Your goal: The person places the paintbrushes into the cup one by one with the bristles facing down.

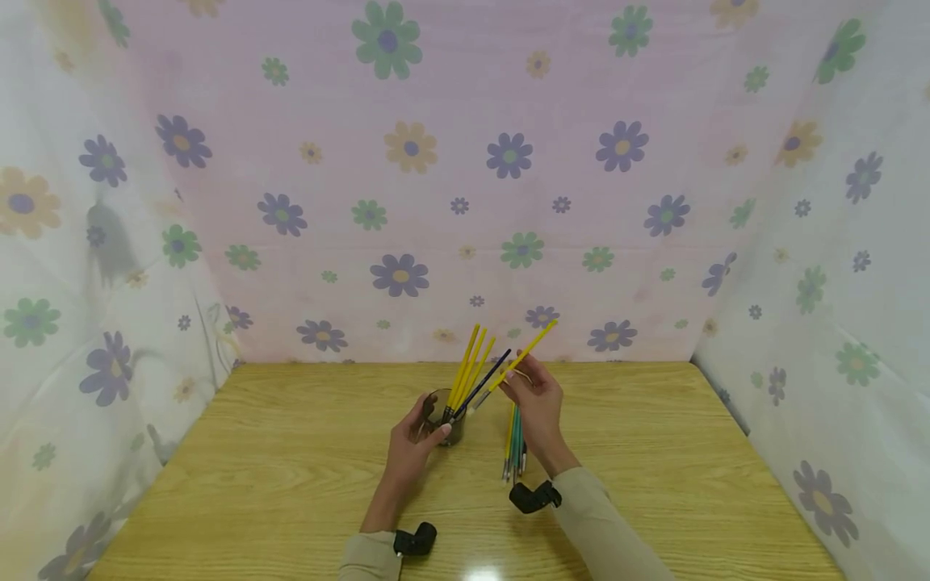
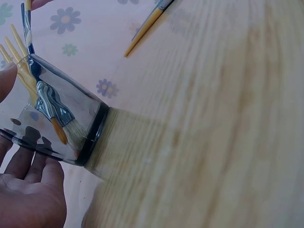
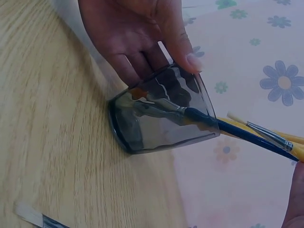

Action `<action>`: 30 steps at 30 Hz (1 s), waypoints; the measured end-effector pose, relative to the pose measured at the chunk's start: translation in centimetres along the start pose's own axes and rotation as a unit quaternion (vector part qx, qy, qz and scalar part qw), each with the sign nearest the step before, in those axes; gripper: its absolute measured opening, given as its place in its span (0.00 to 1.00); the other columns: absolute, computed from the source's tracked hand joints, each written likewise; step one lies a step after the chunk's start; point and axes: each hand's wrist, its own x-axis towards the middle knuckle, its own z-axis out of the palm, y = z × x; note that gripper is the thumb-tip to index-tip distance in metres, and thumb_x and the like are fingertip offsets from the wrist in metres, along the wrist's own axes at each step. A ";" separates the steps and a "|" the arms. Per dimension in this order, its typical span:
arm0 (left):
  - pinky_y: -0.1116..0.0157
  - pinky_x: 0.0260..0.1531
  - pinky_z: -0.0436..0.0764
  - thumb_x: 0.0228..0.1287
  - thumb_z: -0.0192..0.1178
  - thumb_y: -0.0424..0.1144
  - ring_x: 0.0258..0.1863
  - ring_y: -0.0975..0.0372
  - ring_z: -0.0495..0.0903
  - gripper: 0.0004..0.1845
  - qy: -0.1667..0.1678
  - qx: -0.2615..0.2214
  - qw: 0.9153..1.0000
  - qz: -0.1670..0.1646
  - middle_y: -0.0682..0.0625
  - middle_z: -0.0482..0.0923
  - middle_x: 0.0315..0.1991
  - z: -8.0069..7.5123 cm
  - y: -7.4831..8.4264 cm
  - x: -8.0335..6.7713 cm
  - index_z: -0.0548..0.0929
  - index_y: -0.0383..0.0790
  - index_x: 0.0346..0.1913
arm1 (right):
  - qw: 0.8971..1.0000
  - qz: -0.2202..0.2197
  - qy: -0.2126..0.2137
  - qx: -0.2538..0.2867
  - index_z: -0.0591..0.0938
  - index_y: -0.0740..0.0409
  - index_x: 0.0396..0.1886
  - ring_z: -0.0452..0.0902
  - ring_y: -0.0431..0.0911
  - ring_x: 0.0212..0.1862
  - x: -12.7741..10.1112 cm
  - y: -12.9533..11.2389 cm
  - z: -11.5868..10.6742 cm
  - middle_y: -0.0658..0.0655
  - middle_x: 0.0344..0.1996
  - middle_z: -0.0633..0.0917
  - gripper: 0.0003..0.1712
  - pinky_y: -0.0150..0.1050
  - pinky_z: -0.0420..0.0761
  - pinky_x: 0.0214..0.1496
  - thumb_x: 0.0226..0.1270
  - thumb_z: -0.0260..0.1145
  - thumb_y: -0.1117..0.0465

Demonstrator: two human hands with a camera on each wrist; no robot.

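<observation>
A person's left hand (image 1: 410, 440) grips a smoky glass cup (image 1: 444, 416) of brushes while the right hand (image 1: 538, 403) pinches a yellow-handled paintbrush (image 1: 525, 355).

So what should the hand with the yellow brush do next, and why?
Probably lower the yellow brush bristle-first into the glass cup. The right hand pinches it just above the rim, the left hand steadies the cup, and other brushes already stand inside, bristles down.
</observation>
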 end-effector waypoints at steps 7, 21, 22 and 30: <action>0.50 0.75 0.56 0.69 0.65 0.30 0.79 0.46 0.52 0.40 -0.002 -0.007 1.000 -0.003 0.37 0.61 0.77 -0.1 -0.2 0.1 0.57 0.29 0.78 | 1.000 -0.001 0.008 0.004 0.75 0.74 0.64 0.86 0.44 0.45 0.6 0.8 0.3 0.55 0.45 0.83 0.23 0.41 0.88 0.51 0.70 0.63 0.77; 0.50 0.76 0.57 0.69 0.66 0.31 0.79 0.47 0.54 0.40 0.003 -0.012 1.000 -0.007 0.39 0.62 0.77 -0.1 -0.6 0.2 0.59 0.31 0.79 | 1.000 -0.004 -0.011 0.005 0.77 0.74 0.61 0.86 0.42 0.42 1.3 2.2 1.4 0.53 0.43 0.84 0.21 0.38 0.89 0.47 0.69 0.63 0.77; 0.50 0.76 0.57 0.68 0.66 0.30 0.79 0.47 0.54 0.40 0.004 -0.012 1.000 -0.007 0.39 0.62 0.77 -0.1 -0.6 0.2 0.59 0.31 0.79 | 1.000 -0.003 -0.014 0.003 0.77 0.75 0.61 0.86 0.41 0.42 1.3 2.3 1.5 0.54 0.44 0.84 0.21 0.38 0.89 0.46 0.69 0.64 0.77; 0.50 0.76 0.56 0.68 0.66 0.30 0.79 0.48 0.54 0.40 0.008 -0.022 1.000 -0.007 0.39 0.63 0.77 0.0 -0.6 0.3 0.59 0.31 0.78 | 0.999 0.005 -0.030 -0.018 0.77 0.76 0.61 0.86 0.41 0.42 1.5 3.2 2.1 0.59 0.46 0.84 0.22 0.37 0.89 0.44 0.67 0.64 0.79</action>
